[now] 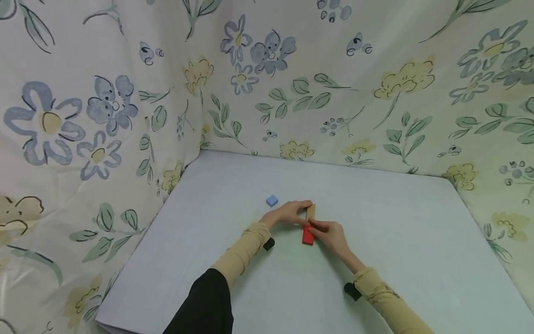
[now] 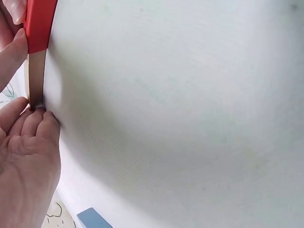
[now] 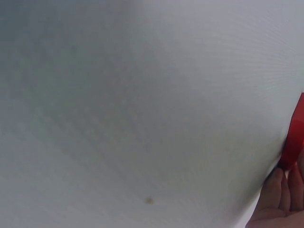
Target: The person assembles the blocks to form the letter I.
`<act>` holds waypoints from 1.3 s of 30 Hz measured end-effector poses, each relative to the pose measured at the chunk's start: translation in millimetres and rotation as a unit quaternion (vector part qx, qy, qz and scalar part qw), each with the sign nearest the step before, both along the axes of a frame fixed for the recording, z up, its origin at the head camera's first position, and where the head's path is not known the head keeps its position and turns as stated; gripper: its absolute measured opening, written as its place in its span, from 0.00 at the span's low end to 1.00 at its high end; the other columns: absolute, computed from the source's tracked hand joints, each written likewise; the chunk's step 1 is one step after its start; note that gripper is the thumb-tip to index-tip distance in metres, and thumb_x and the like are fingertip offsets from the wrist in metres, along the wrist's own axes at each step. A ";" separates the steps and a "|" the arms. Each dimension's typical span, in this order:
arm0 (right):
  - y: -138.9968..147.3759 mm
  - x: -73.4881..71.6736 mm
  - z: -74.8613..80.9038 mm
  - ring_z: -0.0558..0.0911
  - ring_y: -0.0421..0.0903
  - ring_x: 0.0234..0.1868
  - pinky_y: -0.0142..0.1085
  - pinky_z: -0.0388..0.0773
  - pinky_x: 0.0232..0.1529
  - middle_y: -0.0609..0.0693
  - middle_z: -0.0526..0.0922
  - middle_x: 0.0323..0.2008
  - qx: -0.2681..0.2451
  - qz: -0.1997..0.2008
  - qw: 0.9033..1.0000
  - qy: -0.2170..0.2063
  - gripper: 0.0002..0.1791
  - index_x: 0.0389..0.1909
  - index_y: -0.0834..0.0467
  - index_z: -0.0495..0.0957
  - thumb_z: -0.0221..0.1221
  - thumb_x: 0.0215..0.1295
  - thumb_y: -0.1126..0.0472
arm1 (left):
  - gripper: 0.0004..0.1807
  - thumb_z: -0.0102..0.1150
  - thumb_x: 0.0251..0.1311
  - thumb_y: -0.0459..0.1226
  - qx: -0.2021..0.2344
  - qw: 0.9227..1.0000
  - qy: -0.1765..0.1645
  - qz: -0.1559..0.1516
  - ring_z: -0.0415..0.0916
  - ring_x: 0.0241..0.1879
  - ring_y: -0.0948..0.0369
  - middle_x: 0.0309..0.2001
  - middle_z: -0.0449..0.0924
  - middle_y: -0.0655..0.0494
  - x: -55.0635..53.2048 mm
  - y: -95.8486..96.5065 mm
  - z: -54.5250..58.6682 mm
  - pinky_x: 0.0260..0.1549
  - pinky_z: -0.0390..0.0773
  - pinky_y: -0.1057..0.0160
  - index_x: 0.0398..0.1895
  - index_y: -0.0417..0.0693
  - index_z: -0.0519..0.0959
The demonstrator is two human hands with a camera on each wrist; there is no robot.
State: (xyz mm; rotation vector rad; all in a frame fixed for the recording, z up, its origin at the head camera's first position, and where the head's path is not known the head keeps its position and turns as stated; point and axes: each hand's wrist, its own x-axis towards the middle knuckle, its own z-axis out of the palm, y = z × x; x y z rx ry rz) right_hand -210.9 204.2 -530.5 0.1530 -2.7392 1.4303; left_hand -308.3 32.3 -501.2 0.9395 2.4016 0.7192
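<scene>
On the white table (image 1: 396, 241), a tan wooden block (image 1: 310, 212) and a red block (image 1: 308, 238) lie end to end in a line. My left hand (image 1: 288, 214) holds the wooden block, its fingers at the far end and the thumb near the joint. With thumb and fingertips, my right hand (image 1: 333, 235) pinches the red block by its end at the joint. The left wrist view shows the red block (image 2: 39, 23) meeting the wooden block (image 2: 36, 78). At the right wrist view's edge, fingers touch the red block (image 3: 294, 140).
A small blue block (image 1: 272, 200) lies left of my left hand, apart from the other blocks. Flowered cloth (image 1: 292, 116) hangs behind the table and along its sides. Black devices (image 1: 352, 291) are worn at both wrists.
</scene>
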 end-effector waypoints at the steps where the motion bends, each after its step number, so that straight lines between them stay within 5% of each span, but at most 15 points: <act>1: -0.2 0.0 -0.1 0.81 0.53 0.54 0.45 0.80 0.51 0.56 0.83 0.50 0.001 0.000 1.000 -0.001 0.19 0.52 0.60 0.80 0.64 0.59 0.63 | 0.43 0.64 0.57 0.48 0.002 1.000 0.004 0.001 0.50 0.74 0.59 0.74 0.54 0.57 0.4 -0.3 -1.5 0.72 0.54 0.61 0.73 0.52 0.56; 24: 0.6 0.4 -0.1 0.80 0.51 0.55 0.44 0.79 0.53 0.56 0.83 0.50 -0.028 0.007 1.000 -0.009 0.20 0.52 0.60 0.80 0.65 0.58 0.62 | 0.36 0.65 0.57 0.44 0.083 0.992 0.063 0.066 0.61 0.69 0.58 0.68 0.66 0.52 20.0 -3.1 -14.4 0.69 0.62 0.61 0.68 0.45 0.65; 32: 0.5 0.7 -0.6 0.80 0.51 0.55 0.36 0.80 0.51 0.56 0.83 0.49 -0.015 0.005 1.000 -0.005 0.19 0.52 0.59 0.80 0.65 0.58 0.61 | 0.34 0.63 0.58 0.46 0.119 0.985 0.055 0.110 0.68 0.65 0.56 0.67 0.68 0.52 26.4 -8.4 -9.2 0.63 0.70 0.62 0.67 0.45 0.67; 39: 0.9 1.5 -2.0 0.80 0.52 0.55 0.45 0.78 0.53 0.56 0.83 0.49 -0.016 0.003 1.000 -0.006 0.20 0.52 0.58 0.80 0.65 0.58 0.61 | 0.31 0.63 0.59 0.42 0.169 0.975 0.044 0.136 0.69 0.64 0.55 0.65 0.70 0.50 27.1 -17.9 -7.2 0.61 0.72 0.62 0.65 0.42 0.69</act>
